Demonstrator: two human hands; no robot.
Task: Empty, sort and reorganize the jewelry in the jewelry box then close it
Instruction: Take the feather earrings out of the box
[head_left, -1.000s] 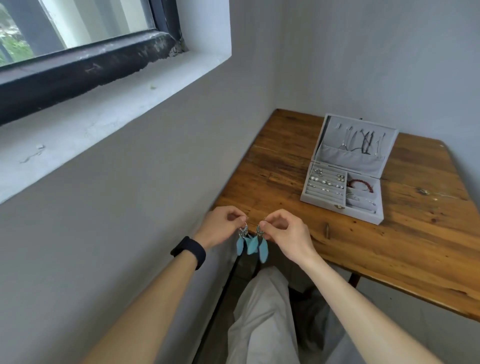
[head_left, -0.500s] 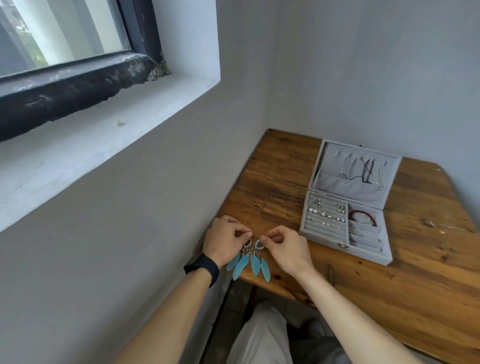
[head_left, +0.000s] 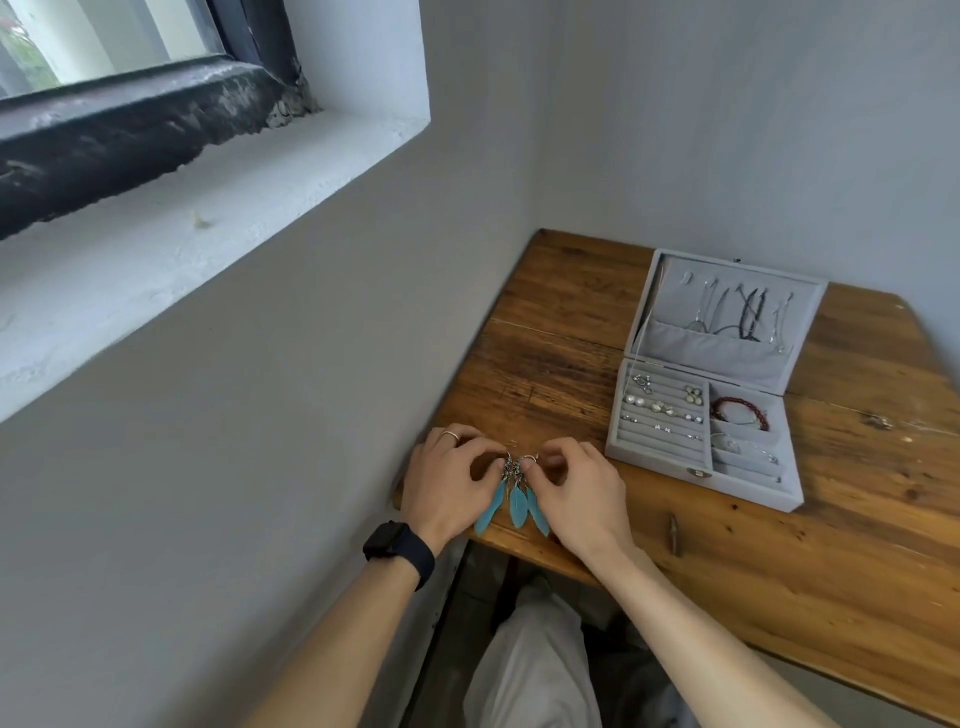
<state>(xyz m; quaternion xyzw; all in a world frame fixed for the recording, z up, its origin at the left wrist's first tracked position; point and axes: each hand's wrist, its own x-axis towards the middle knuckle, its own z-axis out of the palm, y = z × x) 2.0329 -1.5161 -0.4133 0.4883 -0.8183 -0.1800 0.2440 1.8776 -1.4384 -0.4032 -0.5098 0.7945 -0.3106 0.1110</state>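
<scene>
Left of the jewelry box: bare table runs to the side wall, which closes that side.
Behind the jewelry box: its raised lid blocks reach from the rear, with the back wall near behind it.
Above the jewelry box: open air over the compartments.
In front of the jewelry box: a broad bare stretch of table to the near edge.
Front-left of the jewelry box: the left hand, the right hand and the feather earrings fill the table corner.
Right of the jewelry box: bare wood.
</scene>
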